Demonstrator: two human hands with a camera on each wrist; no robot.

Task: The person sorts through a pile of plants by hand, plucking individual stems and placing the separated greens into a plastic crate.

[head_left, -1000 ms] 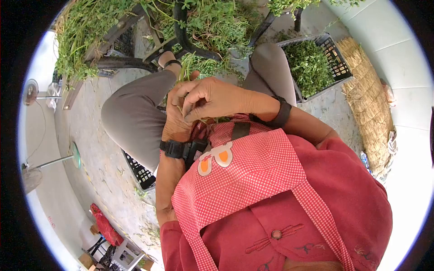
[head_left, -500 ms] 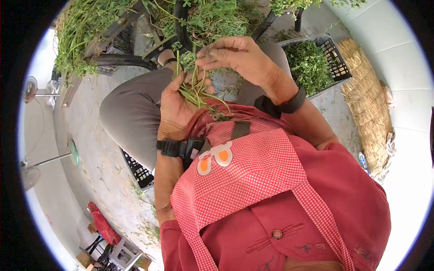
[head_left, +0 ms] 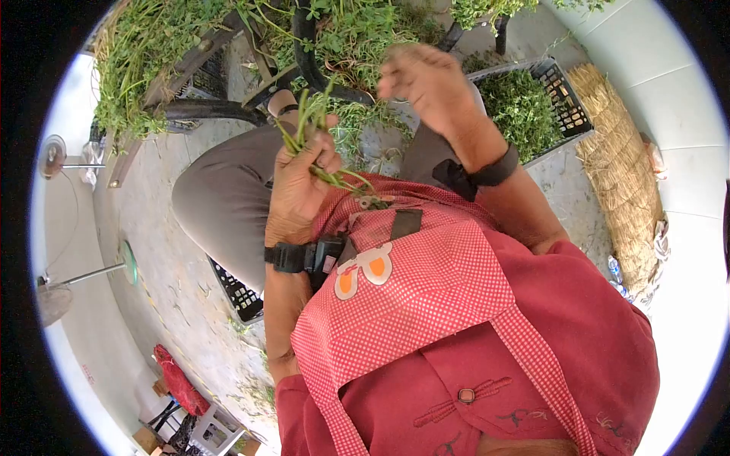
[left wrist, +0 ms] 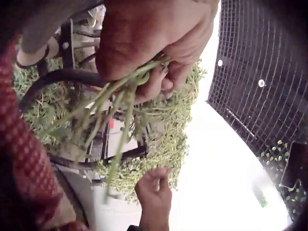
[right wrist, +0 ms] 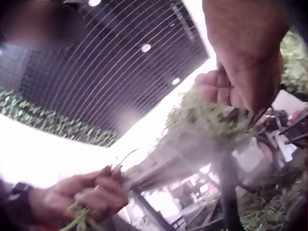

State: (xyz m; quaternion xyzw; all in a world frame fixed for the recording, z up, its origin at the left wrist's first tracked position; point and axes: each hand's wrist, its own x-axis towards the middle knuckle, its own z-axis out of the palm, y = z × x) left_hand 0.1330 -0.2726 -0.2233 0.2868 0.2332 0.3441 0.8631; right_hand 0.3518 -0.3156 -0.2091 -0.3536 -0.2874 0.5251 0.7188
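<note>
My left hand [head_left: 298, 182] grips a small bunch of green stems [head_left: 302, 121] above the lap, over the red checked apron [head_left: 426, 292]. The stems poke out on both sides of the fist. In the left wrist view they fan out below the curled fingers [left wrist: 153, 85]. Up and to the right, apart from the bunch, my right hand [head_left: 435, 85] is blurred. Its fingers are loosely bent, and no stem shows between them. Seen from the left wrist, the right hand [left wrist: 155, 199] has thumb and fingertips close together.
A heap of leafy stems [head_left: 144, 68] lies on a rack at the upper left, with dark curved bars [head_left: 209, 109] beneath. A black crate [head_left: 572, 102] of leafy greens stands by the right knee, beside a straw roll [head_left: 617, 171]. Another black crate [head_left: 242, 292] is under the left thigh.
Both hands were together on the stems, then parted, the right hand lifting up and to the right. The left hand has closed more tightly round the bunch, which stays over the lap.
</note>
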